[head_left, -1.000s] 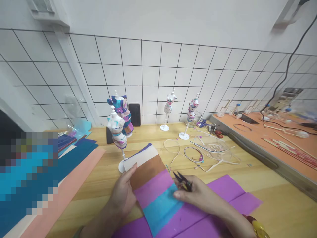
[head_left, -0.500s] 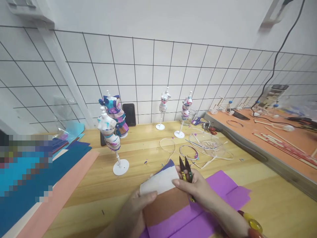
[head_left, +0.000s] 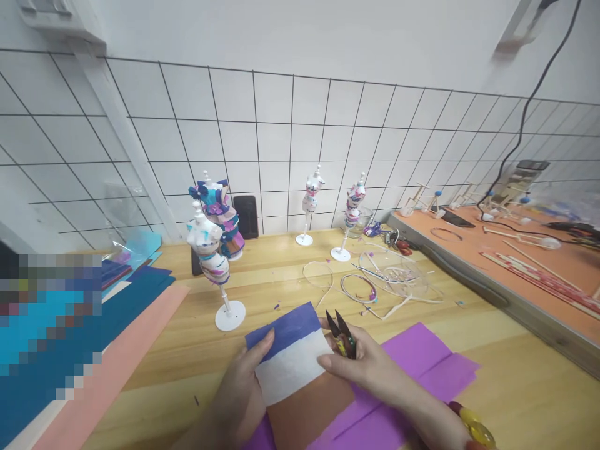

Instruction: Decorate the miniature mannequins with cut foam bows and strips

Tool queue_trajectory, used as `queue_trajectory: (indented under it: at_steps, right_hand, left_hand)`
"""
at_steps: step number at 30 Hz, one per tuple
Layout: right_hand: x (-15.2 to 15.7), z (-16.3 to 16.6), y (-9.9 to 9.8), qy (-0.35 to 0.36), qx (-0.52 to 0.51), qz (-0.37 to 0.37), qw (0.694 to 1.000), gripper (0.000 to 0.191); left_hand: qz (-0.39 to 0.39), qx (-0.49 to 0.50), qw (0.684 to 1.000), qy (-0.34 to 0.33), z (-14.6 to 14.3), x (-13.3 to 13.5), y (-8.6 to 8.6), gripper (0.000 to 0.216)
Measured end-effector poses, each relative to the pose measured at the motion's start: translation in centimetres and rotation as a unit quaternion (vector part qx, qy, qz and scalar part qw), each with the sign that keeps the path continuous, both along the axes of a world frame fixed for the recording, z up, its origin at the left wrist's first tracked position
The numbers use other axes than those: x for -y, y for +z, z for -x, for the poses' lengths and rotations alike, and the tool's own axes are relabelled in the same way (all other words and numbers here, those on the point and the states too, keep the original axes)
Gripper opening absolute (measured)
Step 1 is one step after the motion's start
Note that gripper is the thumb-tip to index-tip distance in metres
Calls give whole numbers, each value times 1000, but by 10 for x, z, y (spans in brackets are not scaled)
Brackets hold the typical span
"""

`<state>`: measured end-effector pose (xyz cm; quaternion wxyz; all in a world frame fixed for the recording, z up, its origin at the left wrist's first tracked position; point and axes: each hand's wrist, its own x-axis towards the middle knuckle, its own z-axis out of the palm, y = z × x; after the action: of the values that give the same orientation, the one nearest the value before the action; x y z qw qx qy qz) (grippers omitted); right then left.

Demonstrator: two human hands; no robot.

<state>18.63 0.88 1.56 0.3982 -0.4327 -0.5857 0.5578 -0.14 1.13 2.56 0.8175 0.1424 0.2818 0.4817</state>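
My left hand (head_left: 244, 394) grips the left edge of a stack of coloured felt sheets (head_left: 293, 365), thumb on top; blue, white and brown bands show. My right hand (head_left: 370, 369) pinches the white sheet's right edge and also holds small black thread snips (head_left: 341, 333), blades pointing up and apart. The stack lies over a purple sheet (head_left: 422, 359) on the wooden table (head_left: 506, 375).
A small dressed mannequin on a white stand (head_left: 213, 262) stands just beyond the felt, and others (head_left: 309, 200) are near the wire grid wall. Loops of cord and a clear dish (head_left: 391, 275) lie to the right. Felt sheets (head_left: 122, 337) pile at the left. An orange bench (head_left: 515, 262) adjoins.
The felt stack has been fanned through: pink and cyan bands showed first, now blue, white and brown. Both hands stayed on its edges, and the snips stayed in my right hand.
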Motion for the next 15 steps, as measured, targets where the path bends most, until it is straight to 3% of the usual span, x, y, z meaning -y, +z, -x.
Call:
queue_trajectory:
  at_steps: [7, 12, 15]
  right_hand:
    - [0, 4, 0, -73, 23, 54, 996, 52]
    - [4, 8, 8, -67, 57, -20, 996, 42]
    - [6, 10, 8, -69, 67, -25, 995, 42]
  left_hand:
    - [42, -51, 996, 51, -1, -2, 6, 56]
    - [49, -73, 995, 48, -4, 1, 14, 50]
    - [51, -79, 995, 25, -3, 1, 11, 47]
